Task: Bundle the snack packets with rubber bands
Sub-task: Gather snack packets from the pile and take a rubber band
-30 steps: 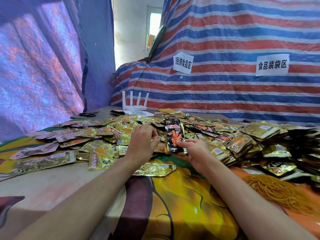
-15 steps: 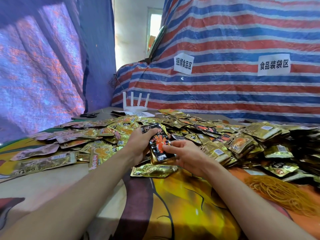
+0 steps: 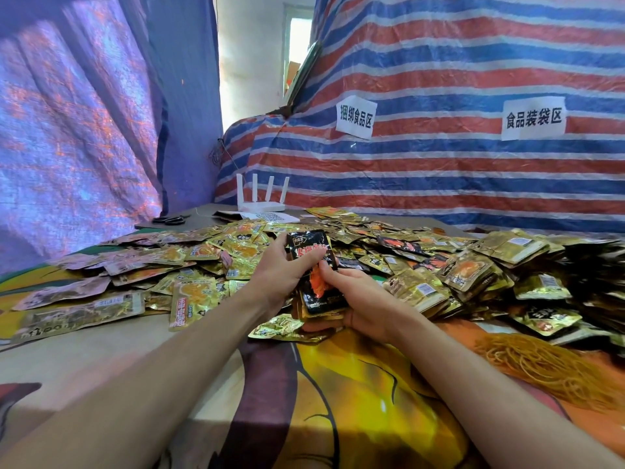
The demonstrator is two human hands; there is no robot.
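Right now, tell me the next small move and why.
Probably slide the black packet in the left hand down flush onto the stack the right hand holds: it overhangs the top, and no band wraps the stack yet.

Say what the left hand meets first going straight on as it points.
The left hand grips the black packet; straight on, it would likely meet the heap of snack packets just beyond. Depth is unclear.

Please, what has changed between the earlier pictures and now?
The left hand lifted from the pile of packets, took a black packet and brought it onto the stack that the right hand grips. The right hand kept its hold. The pile, rubber bands and router stayed put.
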